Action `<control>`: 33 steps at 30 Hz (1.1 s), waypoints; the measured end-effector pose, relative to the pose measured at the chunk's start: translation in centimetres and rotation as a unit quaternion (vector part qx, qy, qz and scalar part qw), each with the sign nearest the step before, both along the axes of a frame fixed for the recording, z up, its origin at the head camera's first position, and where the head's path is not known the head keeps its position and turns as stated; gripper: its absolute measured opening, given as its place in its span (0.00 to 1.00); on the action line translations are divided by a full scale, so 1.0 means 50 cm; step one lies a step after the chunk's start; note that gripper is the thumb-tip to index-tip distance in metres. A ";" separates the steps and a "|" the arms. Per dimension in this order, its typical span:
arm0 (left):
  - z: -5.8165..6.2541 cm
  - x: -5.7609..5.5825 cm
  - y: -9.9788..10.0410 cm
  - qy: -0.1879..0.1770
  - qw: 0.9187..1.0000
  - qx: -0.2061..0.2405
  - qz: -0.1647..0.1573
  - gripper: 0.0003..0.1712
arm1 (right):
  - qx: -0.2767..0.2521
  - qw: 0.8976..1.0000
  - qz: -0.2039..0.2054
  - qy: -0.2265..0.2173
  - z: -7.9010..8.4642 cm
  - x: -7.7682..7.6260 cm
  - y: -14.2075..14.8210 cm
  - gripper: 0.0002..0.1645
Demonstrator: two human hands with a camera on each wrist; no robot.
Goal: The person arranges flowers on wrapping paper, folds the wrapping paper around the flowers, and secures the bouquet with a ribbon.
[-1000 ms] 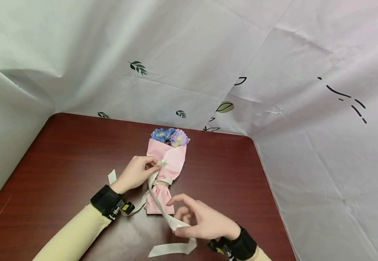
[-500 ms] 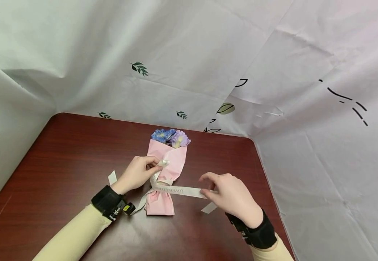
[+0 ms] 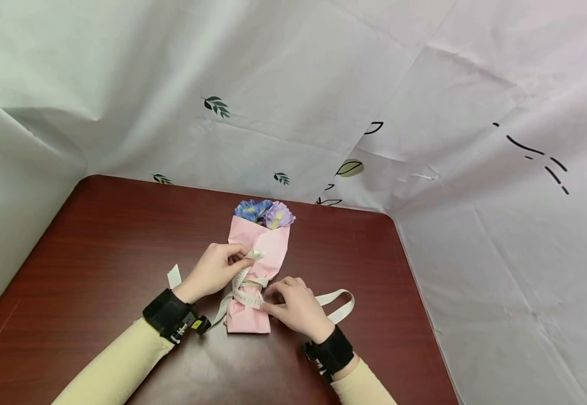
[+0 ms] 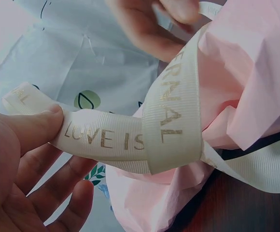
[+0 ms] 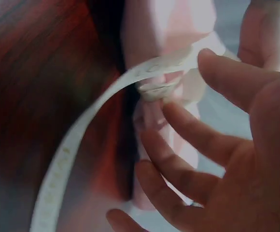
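A bouquet in pink wrapping paper (image 3: 270, 242) lies on the table, with a blue flower (image 3: 248, 210) and a purple flower (image 3: 279, 215) at its top. Cream printed ribbon (image 3: 247, 298) crosses its tied waist. My left hand (image 3: 212, 271) pinches a folded loop of this ribbon between thumb and fingers over the wrapping; the left wrist view shows the lettering on the loop (image 4: 106, 135), with another turn of ribbon lying across it. At the waist's right side is my right hand (image 3: 298, 308). Its thumb (image 5: 222, 72) touches the ribbon, while its fingers (image 5: 203, 135) extend apart from the thumb.
The dark red wooden table (image 3: 121, 242) is bounded by a pale patterned cloth (image 3: 283, 112) at the back and sides. A ribbon length (image 3: 344, 306) curves over the table right of my right hand. Another ribbon end (image 3: 174, 277) sticks out behind my left wrist.
My right hand first drew the long ribbon up and right across the bouquet, then came back left to the waist. The ribbon now crosses the loop in my left hand, which stays in place.
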State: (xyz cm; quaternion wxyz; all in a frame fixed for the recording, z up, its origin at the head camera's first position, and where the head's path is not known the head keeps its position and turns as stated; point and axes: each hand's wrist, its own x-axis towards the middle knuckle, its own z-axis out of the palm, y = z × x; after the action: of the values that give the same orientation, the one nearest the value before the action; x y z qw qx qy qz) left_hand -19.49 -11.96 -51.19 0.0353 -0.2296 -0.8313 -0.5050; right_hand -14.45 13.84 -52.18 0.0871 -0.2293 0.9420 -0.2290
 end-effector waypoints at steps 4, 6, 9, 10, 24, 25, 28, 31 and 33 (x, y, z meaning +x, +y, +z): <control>0.003 0.000 -0.006 0.000 1.000 0.001 0.002 0.05 | -0.042 0.997 0.035 -0.048 -0.022 -0.013 0.000 0.14; 0.004 0.000 -0.006 -0.001 1.000 0.003 0.003 0.05 | -0.048 0.996 0.049 -0.062 -0.025 -0.017 0.005 0.12; 0.002 0.000 -0.007 -0.005 1.000 0.002 0.004 0.05 | -0.048 0.994 0.058 -0.075 -0.030 -0.020 0.013 0.07; 0.002 0.001 -0.007 -0.006 1.000 0.001 0.004 0.05 | -0.051 0.994 0.057 -0.075 -0.031 -0.019 0.015 0.06; -0.005 0.005 -0.004 -0.012 1.000 -0.001 0.009 0.05 | -0.049 0.983 -0.017 0.177 -0.035 -0.004 -0.061 0.06; -0.004 0.005 -0.004 -0.011 1.000 -0.001 0.009 0.05 | -0.046 0.981 -0.023 0.185 -0.035 -0.004 -0.067 0.06; -0.002 0.006 -0.002 -0.010 1.000 0.002 0.005 0.05 | -0.037 0.979 -0.041 0.194 -0.035 -0.003 -0.081 0.09; -0.001 0.006 -0.001 -0.005 1.000 0.004 0.001 0.05 | -0.016 0.979 -0.053 0.197 -0.034 -0.002 -0.090 0.20; 0.001 0.007 -0.001 -0.002 1.000 0.005 -0.001 0.05 | 0.003 0.977 -0.058 0.205 -0.037 -0.002 -0.094 0.24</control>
State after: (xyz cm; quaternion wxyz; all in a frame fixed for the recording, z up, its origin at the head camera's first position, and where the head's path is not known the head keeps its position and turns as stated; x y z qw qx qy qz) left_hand -19.14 -12.04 -51.17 0.0345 -0.2295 -0.8284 -0.5098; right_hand -14.56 9.12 -54.02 -0.1209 -0.2166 0.9521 -0.1789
